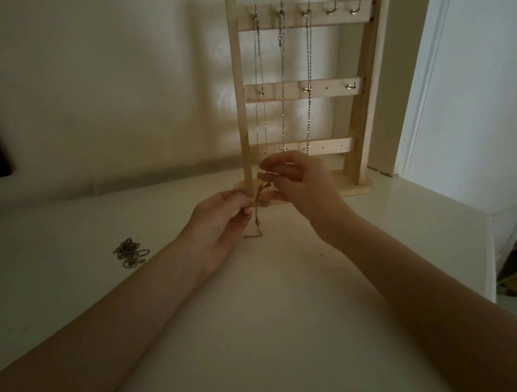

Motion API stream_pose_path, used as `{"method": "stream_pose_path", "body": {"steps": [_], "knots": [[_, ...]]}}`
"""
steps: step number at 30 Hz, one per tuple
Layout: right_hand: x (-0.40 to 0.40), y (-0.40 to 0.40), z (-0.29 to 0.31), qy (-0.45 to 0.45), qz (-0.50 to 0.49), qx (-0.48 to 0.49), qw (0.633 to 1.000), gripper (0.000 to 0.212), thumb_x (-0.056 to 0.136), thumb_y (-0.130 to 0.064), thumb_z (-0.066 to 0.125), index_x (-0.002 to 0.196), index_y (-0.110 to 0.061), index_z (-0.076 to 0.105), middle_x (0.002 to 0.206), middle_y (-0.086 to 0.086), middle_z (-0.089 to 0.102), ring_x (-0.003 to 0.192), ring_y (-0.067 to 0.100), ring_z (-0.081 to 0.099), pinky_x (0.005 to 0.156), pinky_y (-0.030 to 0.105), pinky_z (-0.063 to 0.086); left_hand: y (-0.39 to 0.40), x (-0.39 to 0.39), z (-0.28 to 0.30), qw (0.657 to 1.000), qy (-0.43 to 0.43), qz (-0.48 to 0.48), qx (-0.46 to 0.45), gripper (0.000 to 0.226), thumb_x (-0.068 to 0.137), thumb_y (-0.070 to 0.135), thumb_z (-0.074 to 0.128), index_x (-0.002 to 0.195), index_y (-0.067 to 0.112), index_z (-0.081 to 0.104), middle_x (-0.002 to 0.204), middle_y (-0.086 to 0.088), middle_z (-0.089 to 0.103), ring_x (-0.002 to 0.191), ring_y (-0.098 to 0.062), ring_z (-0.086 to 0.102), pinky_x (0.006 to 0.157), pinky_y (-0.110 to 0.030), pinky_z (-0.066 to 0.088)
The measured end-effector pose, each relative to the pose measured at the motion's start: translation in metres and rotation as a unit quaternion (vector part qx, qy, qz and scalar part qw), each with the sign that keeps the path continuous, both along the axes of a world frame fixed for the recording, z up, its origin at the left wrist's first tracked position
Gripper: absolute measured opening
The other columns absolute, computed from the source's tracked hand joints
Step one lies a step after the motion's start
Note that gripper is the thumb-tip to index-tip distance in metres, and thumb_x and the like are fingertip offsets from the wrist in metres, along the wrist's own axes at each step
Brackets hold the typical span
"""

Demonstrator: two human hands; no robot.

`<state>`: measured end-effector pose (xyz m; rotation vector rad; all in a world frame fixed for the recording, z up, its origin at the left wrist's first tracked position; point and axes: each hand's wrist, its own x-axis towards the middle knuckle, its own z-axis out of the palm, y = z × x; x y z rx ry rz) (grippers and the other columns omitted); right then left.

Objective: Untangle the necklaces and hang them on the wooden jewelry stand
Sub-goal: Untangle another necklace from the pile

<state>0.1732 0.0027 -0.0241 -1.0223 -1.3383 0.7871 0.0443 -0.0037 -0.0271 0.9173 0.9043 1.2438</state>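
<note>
While your left hand [221, 219] pinches the knotted thin metal chain [257, 210], your right hand [300, 181] pinches its upper strand. Just behind both grips stands the pale wooden jewelry stand [358, 96]; a tangled chain pile [130, 252] lies left on the white bench [262, 307].

Both hands raised together, left hand [221, 220] and right hand [302, 184] fingers pinching.

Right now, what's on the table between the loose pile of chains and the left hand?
Nothing: in the head view, only bare tabletop lies between the chain pile and the left hand, which holds the tangled necklace.
</note>
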Motion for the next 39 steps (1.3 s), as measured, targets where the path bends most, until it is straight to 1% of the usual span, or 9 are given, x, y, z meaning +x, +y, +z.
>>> {"method": "stream_pose_path", "body": {"steps": [2, 7, 9, 12, 18, 24, 30, 35, 39], "knots": [[0.001, -0.003, 0.003, 0.104, 0.054, -0.038, 0.992, 0.028, 0.084, 0.018, 0.045, 0.097, -0.003, 0.057, 0.098, 0.011, 0.063, 0.087, 0.021, 0.065, 0.071, 0.026, 0.057, 0.002, -0.001, -0.001, 0.999, 0.016, -0.037, 0.001, 0.014, 0.081, -0.01, 0.053, 0.087, 0.0, 0.061, 0.068, -0.006, 0.053, 0.059, -0.008, 0.048, 0.049, -0.011, 0.044], [0.009, -0.002, 0.005, 0.186, 0.095, -0.049, 0.977, 0.02, 0.089, 0.009, 0.048, 0.106, 0.0, 0.054, 0.1, 0.014, 0.064, 0.082, 0.018, 0.066, 0.07, 0.019, 0.054, 0.003, -0.001, -0.007, 0.993, 0.099, -0.056, 0.036, 0.012, 0.081, -0.007, 0.055, 0.087, -0.001, 0.064, 0.066, -0.003, 0.054, 0.06, -0.007, 0.049, 0.052, -0.011, 0.046], [0.009, -0.001, 0.003, 0.131, 0.064, -0.041, 0.988, 0.018, 0.089, 0.007, 0.048, 0.099, -0.004, 0.056, 0.098, 0.015, 0.065, 0.078, 0.017, 0.068, 0.067, 0.021, 0.055, 0.003, -0.002, -0.009, 0.986, 0.151, -0.056, 0.053, 0.009, 0.082, -0.003, 0.056, 0.082, 0.002, 0.064, 0.065, -0.003, 0.054, 0.058, -0.008, 0.049, 0.053, -0.013, 0.046], [0.004, -0.001, -0.001, -0.08, -0.023, 0.032, 0.996, 0.027, 0.086, 0.013, 0.043, 0.087, -0.011, 0.056, 0.092, 0.012, 0.067, 0.074, 0.016, 0.069, 0.058, 0.021, 0.052, 0.003, -0.004, -0.01, 0.981, 0.175, -0.054, 0.058, 0.01, 0.082, -0.002, 0.059, 0.08, 0.005, 0.065, 0.064, -0.003, 0.056, 0.058, -0.009, 0.05, 0.056, -0.014, 0.047], [0.008, -0.005, 0.005, 0.086, 0.057, -0.02, 0.994, 0.022, 0.083, 0.01, 0.057, 0.1, -0.004, 0.056, 0.094, 0.008, 0.068, 0.072, 0.016, 0.067, 0.057, 0.018, 0.052, 0.004, -0.006, -0.012, 0.976, 0.193, -0.06, 0.083, 0.006, 0.083, 0.005, 0.063, 0.08, 0.007, 0.067, 0.062, 0.0, 0.056, 0.054, -0.006, 0.047, 0.056, -0.014, 0.042], [0.004, -0.002, 0.0, -0.089, 0.028, 0.017, 0.996, 0.018, 0.081, 0.011, 0.059, 0.092, -0.003, 0.061, 0.094, 0.011, 0.067, 0.07, 0.028, 0.067, 0.057, 0.024, 0.055, 0.005, -0.006, -0.012, 0.976, 0.196, -0.007, 0.09, 0.005, 0.081, 0.014, 0.068, 0.079, 0.009, 0.066, 0.07, -0.004, 0.053, 0.052, -0.007, 0.042, 0.044, -0.013, 0.034], [0.003, 0.003, -0.002, -0.17, 0.006, 0.042, 0.985, 0.026, 0.082, 0.009, 0.059, 0.095, -0.013, 0.057, 0.107, 0.005, 0.065, 0.081, 0.012, 0.068, 0.055, 0.019, 0.053, 0.007, -0.007, -0.015, 0.972, 0.188, 0.056, 0.125, 0.005, 0.084, 0.011, 0.063, 0.08, 0.009, 0.061, 0.071, -0.002, 0.058, 0.046, -0.003, 0.052, 0.042, -0.015, 0.042], [0.004, 0.006, -0.008, -0.269, -0.041, 0.077, 0.959, 0.022, 0.08, 0.008, 0.059, 0.096, -0.005, 0.066, 0.103, 0.008, 0.069, 0.087, 0.021, 0.07, 0.08, 0.035, 0.055, 0.004, -0.004, -0.016, 0.977, 0.161, 0.043, 0.136, 0.012, 0.09, 0.007, 0.055, 0.078, 0.008, 0.054, 0.08, -0.007, 0.059, 0.045, -0.005, 0.058, 0.043, -0.017, 0.046], [0.003, 0.005, -0.008, -0.28, -0.048, 0.094, 0.954, 0.026, 0.082, 0.009, 0.053, 0.098, -0.008, 0.065, 0.096, 0.003, 0.069, 0.084, 0.018, 0.07, 0.081, 0.04, 0.054, 0.005, -0.003, -0.012, 0.989, 0.112, 0.009, 0.094, 0.009, 0.093, 0.011, 0.05, 0.087, 0.006, 0.052, 0.08, -0.011, 0.069, 0.047, -0.008, 0.059, 0.045, -0.018, 0.048]]}}
